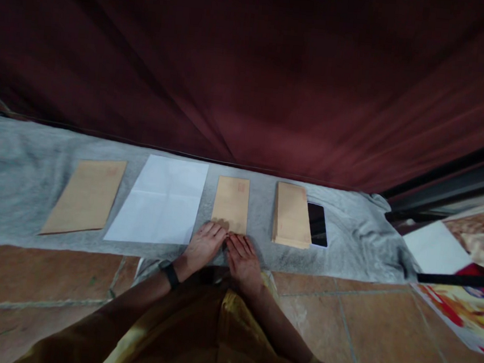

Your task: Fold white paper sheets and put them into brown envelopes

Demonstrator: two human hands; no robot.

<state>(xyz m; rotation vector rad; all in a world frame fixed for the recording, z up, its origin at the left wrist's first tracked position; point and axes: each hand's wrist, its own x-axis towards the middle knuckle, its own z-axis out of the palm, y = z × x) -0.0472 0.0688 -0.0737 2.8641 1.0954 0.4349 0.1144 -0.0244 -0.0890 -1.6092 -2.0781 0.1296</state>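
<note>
A brown paper envelope (231,200) with a small reddish printed mark lies flat in front of me on the grey cloth. On its near edge rests my left hand (205,245), palm down, fingers stretched out and lying flat. My right hand (243,261) lies beside it at the same edge, also palm down with extended fingers. The fingertips of both hands almost meet, and they cover the envelope's near end. To the left is a white sheet of paper (160,202) with a crease across it. A stack of brown envelopes (292,215) sits to the right.
Another brown envelope (86,195) lies at the far left of the grey cloth (20,177). A dark-screened phone (318,224) is partly under the envelope stack. Dark red fabric (252,80) hangs behind. Printed sheets (469,309) and a black bar (459,280) are at the right.
</note>
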